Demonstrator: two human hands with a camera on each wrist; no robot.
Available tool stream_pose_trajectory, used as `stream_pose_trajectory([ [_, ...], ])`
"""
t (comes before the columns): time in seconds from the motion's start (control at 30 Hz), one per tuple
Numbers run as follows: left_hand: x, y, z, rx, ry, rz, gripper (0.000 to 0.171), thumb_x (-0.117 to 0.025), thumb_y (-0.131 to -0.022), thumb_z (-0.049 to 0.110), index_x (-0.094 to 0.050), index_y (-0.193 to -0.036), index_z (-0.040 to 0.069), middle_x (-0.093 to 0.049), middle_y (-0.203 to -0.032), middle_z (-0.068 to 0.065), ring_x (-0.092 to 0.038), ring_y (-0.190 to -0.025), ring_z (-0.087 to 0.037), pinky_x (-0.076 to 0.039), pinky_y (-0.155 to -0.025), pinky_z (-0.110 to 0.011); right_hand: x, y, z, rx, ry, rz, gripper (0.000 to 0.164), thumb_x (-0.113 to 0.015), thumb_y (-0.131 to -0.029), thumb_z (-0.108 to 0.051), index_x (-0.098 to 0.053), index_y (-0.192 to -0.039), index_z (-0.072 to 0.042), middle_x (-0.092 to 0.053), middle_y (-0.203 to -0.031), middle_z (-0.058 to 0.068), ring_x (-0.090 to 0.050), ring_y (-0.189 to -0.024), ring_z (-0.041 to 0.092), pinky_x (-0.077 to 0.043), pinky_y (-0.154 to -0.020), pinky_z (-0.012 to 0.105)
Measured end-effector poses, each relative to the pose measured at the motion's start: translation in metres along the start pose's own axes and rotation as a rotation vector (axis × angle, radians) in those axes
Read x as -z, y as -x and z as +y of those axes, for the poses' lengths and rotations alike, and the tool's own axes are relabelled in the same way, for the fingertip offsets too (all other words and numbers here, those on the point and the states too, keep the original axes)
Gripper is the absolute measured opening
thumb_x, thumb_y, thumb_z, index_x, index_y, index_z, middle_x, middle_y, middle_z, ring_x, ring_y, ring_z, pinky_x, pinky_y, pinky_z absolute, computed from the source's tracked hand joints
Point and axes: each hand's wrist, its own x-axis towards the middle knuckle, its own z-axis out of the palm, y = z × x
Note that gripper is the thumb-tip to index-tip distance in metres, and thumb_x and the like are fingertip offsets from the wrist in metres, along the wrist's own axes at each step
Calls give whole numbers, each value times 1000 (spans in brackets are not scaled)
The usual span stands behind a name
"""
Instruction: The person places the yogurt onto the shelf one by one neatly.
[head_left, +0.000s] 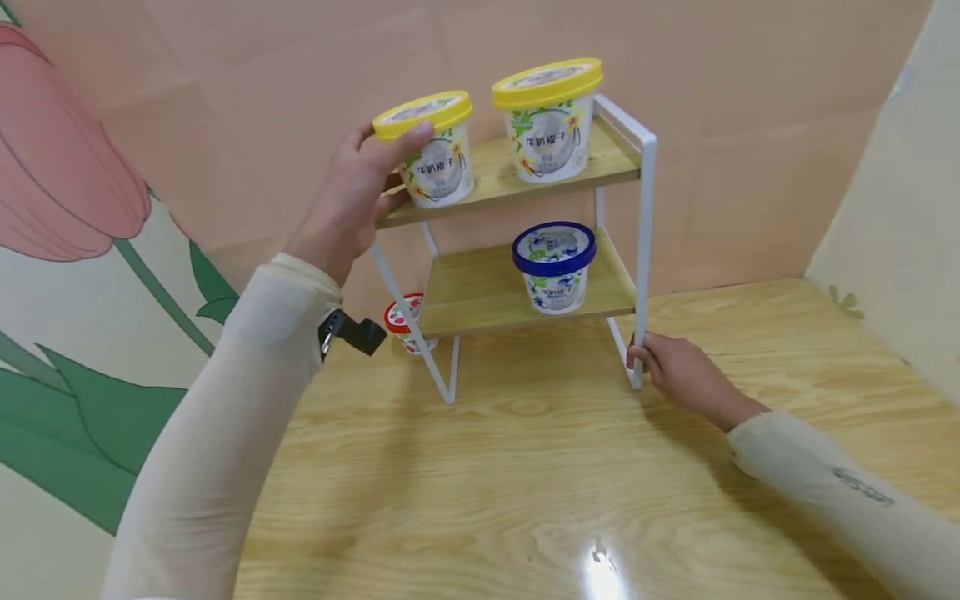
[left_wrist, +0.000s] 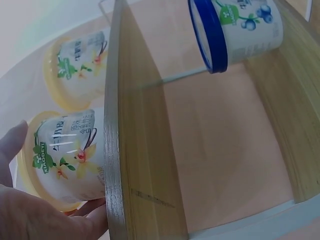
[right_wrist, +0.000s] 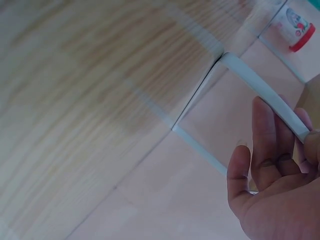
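Two hands busy: my left hand (head_left: 348,196) wraps the yellow-lid tub (head_left: 429,150) on the top shelf (head_left: 495,179). Right hand (head_left: 675,373) pinches the rack leg (head_left: 640,333)

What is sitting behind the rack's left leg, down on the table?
A red-lidded tub stands on the table behind the rack, beside the lower shelf. The white leg crosses in front of it and the wrist camera covers its left edge, so its label is unreadable.
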Motion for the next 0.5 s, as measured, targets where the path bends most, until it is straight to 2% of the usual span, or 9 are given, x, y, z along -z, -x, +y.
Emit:
stream_pose_trajectory([
  [0.2, -1, 1, -1, 3, -41, 25, 70, -77, -86, 39, -36, -142, 30, -59, -132, -3, -59, -123, -26, -43, -113, -36, 1, 0, 0, 12, -9, 3, 22, -47, -105, -18, -62, -91, -11, -67, -77, 5, -46, -59, 13, -40, -57, 28],
  [0.5, -6, 5, -6, -49, -102, 89, 94, -82, -81, 32, -20, -152, 31, -55, -142, -6, -58, -125, -17, -44, -111, -33, 1, 1, 0, 39, 24, 38, 20, -50, -104, -15, -62, -90, -11, -67, -76, 4, -50, -62, 14, -43, -59, 31],
])
